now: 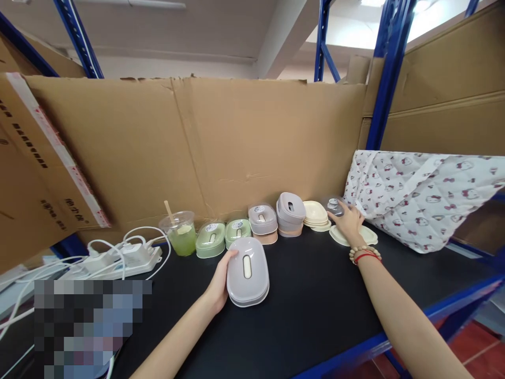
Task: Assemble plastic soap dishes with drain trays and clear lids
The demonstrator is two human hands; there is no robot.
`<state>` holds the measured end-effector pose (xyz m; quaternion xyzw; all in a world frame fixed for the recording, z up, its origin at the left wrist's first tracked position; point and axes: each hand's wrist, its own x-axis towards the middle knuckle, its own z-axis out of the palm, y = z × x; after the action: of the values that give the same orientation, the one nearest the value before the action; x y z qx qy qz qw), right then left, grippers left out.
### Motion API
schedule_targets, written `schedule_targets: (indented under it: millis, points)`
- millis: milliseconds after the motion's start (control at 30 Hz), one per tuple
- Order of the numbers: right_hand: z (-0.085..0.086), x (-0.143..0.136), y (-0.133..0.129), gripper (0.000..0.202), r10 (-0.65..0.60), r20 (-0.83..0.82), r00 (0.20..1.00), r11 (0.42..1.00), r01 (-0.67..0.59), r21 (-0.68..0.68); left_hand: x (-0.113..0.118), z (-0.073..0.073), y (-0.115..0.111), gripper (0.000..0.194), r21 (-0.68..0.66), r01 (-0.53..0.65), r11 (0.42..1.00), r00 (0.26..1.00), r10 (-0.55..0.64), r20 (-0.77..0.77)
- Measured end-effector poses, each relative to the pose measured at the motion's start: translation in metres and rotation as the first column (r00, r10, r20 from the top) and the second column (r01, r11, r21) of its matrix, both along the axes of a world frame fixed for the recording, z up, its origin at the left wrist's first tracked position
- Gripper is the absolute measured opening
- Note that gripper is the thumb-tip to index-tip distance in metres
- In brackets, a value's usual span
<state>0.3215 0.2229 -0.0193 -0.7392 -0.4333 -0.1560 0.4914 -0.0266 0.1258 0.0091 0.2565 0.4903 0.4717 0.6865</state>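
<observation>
A grey box (248,273) is held by the left hand (221,287) along its left side, over the middle of the black bench (300,316), with its lid turned to the camera. A small cream bar is seen on that lid. Near the bench's back edge, to the right, a clear plastic piece (334,206) is touched by the right hand (349,218); the fingers are bent around it, but it cannot be told if it is gripped. A flat cream piece (369,236) is partly covered by that hand. Along the back edge, from left to right, a cup of green drink (184,239), two green boxes (210,241), a grey-and-pink pile (262,220), a taller grey pile (291,210) and some stacked cream lids (315,212) are lined up.
</observation>
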Motion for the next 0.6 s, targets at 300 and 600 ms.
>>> schedule_targets:
  millis: [300,600]
  points:
    - [0.039,-0.041,-0.02,0.051,-0.056,-0.17,0.984,0.928,0.114,0.354,0.0,0.011,0.0,0.036,-0.034,-0.036,0.999,0.984,0.041,0.171]
    - [0.043,-0.157,-0.044,0.044,0.636,0.052,0.77,0.649,-0.571,0.503,-0.005,0.011,0.004,0.037,0.119,-0.026,0.993,0.941,-0.016,0.338]
